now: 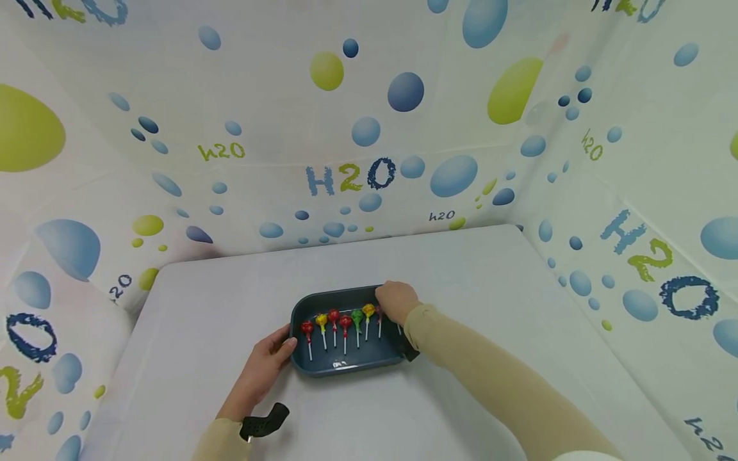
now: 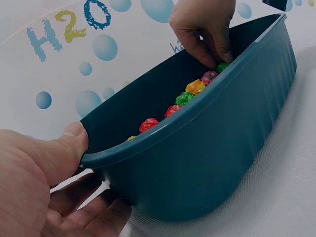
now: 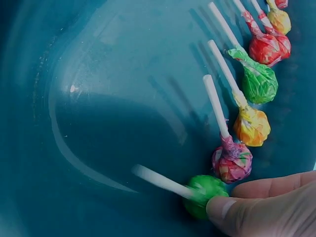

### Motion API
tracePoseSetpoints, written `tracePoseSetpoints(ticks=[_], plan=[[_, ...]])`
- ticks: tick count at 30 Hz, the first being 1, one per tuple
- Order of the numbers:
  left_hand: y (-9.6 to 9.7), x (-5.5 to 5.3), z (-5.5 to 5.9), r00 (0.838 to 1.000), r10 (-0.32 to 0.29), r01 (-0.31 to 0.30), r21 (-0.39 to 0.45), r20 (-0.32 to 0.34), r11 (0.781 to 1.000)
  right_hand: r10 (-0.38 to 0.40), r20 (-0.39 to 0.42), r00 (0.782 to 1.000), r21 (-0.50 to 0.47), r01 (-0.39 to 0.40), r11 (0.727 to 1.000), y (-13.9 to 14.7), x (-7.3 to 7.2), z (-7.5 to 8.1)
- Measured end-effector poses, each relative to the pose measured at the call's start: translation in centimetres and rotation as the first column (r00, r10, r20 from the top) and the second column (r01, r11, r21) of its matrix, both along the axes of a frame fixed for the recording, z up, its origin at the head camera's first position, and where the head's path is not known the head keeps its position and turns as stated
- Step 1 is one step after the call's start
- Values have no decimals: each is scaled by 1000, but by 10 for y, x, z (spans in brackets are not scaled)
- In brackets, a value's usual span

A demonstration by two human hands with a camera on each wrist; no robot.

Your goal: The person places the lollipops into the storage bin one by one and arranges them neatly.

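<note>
A dark teal plastic tray [image 1: 369, 362] holds a row of wrapped lollipops, sticks toward the person. At the tray's left end, my left hand [image 1: 259, 368] grips the wall, thumb over the rim and fingers against the outside, as the left wrist view shows. My right hand [image 1: 398, 301] reaches into the tray's right end. There it pinches a green lollipop [image 3: 205, 187] by its round head between thumb and finger, its white stick pointing away from the hand. Beside that lie a purple-pink lollipop [image 3: 232, 160], a yellow-orange one [image 3: 252, 126] and another green one [image 3: 260, 83].
Farther left in the row are red lollipops [image 1: 345, 321] and a yellow lollipop [image 1: 321, 319]. The tray stands on a white-covered table [image 1: 230, 307]. Behind and beside it hangs a white sheet [image 1: 277, 115] printed with blue and green bubbles. A black strap [image 1: 264, 421] is on the left wrist.
</note>
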State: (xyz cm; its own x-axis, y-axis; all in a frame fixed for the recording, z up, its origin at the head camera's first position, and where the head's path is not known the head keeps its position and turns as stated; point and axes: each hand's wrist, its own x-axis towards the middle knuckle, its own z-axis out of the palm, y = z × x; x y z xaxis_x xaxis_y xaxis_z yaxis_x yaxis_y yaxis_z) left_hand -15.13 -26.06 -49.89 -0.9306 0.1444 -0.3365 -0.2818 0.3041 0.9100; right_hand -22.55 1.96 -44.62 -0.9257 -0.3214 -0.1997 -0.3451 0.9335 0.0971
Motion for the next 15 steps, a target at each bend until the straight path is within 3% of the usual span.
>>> tracePoseSetpoints(ticks=[15], plan=[[0,-1,-2,1000,5,-5,-1,1,1000,13,-5,1000,-3,-13,1000,1,3,6]])
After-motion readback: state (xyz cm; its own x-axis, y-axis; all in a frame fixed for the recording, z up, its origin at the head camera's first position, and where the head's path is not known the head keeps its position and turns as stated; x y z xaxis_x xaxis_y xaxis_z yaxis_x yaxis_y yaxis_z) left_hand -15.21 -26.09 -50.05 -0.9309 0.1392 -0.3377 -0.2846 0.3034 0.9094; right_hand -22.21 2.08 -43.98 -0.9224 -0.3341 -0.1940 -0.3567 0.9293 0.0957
